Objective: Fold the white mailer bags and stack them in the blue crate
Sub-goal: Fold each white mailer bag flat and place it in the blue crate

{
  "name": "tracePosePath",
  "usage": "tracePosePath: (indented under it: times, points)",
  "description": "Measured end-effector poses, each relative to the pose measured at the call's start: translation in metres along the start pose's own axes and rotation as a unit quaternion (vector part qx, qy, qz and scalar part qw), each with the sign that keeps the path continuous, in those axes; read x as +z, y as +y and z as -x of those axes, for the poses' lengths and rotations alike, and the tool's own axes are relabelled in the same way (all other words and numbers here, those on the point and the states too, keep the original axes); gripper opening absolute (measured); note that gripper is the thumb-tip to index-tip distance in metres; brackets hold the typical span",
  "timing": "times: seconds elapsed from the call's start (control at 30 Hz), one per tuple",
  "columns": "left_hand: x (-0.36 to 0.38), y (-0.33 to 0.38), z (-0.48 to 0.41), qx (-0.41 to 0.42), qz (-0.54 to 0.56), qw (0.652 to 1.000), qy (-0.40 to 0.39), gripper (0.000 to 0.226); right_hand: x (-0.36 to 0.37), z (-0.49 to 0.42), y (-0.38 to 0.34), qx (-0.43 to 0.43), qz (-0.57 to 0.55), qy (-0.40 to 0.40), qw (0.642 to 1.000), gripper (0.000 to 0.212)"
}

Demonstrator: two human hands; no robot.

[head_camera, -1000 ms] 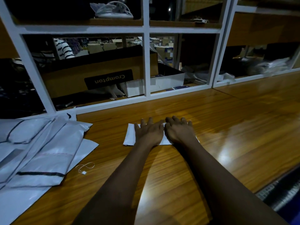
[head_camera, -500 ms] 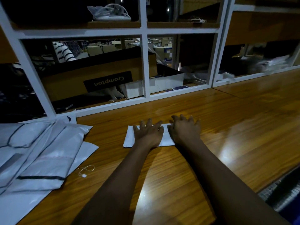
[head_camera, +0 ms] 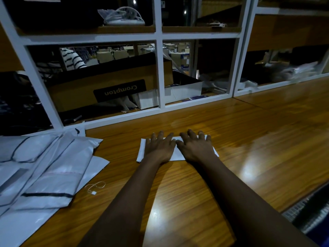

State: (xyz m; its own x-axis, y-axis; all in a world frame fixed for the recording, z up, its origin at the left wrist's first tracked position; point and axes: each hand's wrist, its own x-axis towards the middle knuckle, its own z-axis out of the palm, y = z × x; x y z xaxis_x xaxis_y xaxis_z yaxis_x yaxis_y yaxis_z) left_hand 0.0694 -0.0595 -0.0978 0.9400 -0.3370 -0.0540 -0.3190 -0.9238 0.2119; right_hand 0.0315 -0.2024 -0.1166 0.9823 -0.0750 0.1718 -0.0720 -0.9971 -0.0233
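A small folded white mailer bag (head_camera: 142,150) lies flat on the wooden table (head_camera: 249,148), near its middle. My left hand (head_camera: 159,147) presses down on the bag's left half with fingers straight. Beside it, my right hand (head_camera: 195,147) presses the right half, fingers spread. Only the bag's left end, a strip between the hands and its right corner show. A loose pile of unfolded white mailer bags (head_camera: 44,168) with dark stripes lies at the table's left edge. No blue crate shows plainly; a dark blue grated edge (head_camera: 309,216) sits at the lower right.
A white-framed shelf unit (head_camera: 159,72) stands along the table's back edge, holding a brown Crompton box (head_camera: 110,86) and white boxes (head_camera: 179,91). A small string tag (head_camera: 95,187) lies on the wood by the bag pile.
My hands have slid slightly apart along the folded bag, the right one moving rightward with its fingers spreading. The bag stays in place.
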Motion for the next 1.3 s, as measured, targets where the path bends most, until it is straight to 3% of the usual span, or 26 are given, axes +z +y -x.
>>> tracePosePath:
  times: [0.13, 0.5, 0.57, 0.67, 0.7, 0.77, 0.83, 0.9, 1.1, 1.3]
  points:
    - [-0.004, -0.008, 0.002, -0.012, 0.012, 1.000, -0.009, 0.056, -0.004, 0.001, -0.001, 0.006, -0.009, -0.001, 1.000, 0.058]
    - [-0.008, -0.046, 0.029, -0.055, -0.022, 0.998, -0.019, 0.061, -0.013, 0.006, -0.003, 0.002, -0.039, -0.007, 0.999, 0.050]
    - [-0.007, -0.046, 0.037, -0.043, -0.029, 0.998, 0.034, 0.058, -0.019, 0.006, -0.003, -0.008, -0.055, 0.006, 0.998, 0.045]
    - [-0.009, -0.041, 0.042, 0.079, 0.028, 0.975, 0.204, 0.045, -0.028, 0.005, -0.008, -0.072, -0.095, 0.009, 0.993, 0.044]
    - [-0.010, -0.038, 0.042, 0.115, 0.068, 0.967, 0.216, 0.040, -0.028, 0.005, -0.010, -0.095, -0.102, -0.003, 0.990, 0.045]
    - [-0.010, -0.035, 0.040, 0.142, 0.092, 0.974, 0.149, 0.040, -0.025, 0.004, -0.013, -0.120, -0.087, -0.039, 0.988, 0.052]
    - [-0.009, -0.037, 0.036, 0.109, 0.035, 0.992, 0.048, 0.048, -0.021, 0.002, -0.012, -0.118, -0.074, -0.064, 0.988, 0.061]
    - [-0.012, -0.039, 0.032, 0.079, -0.009, 0.997, -0.005, 0.052, -0.019, 0.001, -0.009, -0.113, -0.071, -0.071, 0.989, 0.068]
    - [-0.008, -0.044, 0.027, 0.050, -0.029, 0.997, -0.042, 0.062, -0.019, 0.003, -0.008, -0.119, -0.039, -0.093, 0.988, 0.087]
    - [-0.008, -0.045, 0.028, 0.029, -0.035, 0.998, -0.045, 0.072, -0.019, 0.009, -0.004, -0.070, -0.041, -0.101, 0.992, 0.094]
